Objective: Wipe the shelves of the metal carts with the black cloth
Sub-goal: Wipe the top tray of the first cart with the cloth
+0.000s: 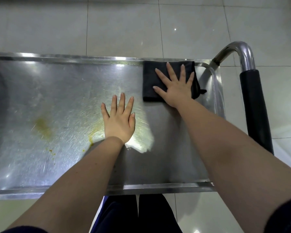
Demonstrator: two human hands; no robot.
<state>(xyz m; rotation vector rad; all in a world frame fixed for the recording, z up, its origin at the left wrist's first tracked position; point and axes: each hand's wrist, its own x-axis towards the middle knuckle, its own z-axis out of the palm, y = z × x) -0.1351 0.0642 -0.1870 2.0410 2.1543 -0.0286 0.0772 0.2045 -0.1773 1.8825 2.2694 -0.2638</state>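
The top shelf of the metal cart (60, 101) fills the view, scratched and shiny, with yellow-green stains left of centre. A folded black cloth (149, 81) lies in the shelf's far right corner. My right hand (175, 84) presses flat on the cloth with fingers spread and straight. My left hand (119, 118) rests flat on the bare metal in the middle of the shelf, fingers straight, holding nothing.
The cart's curved steel handle with a black grip (252, 105) rises at the right end. A raised rim (91, 57) borders the shelf. Pale glossy floor tiles (124, 27) lie beyond the cart. My dark trousers show below the near edge.
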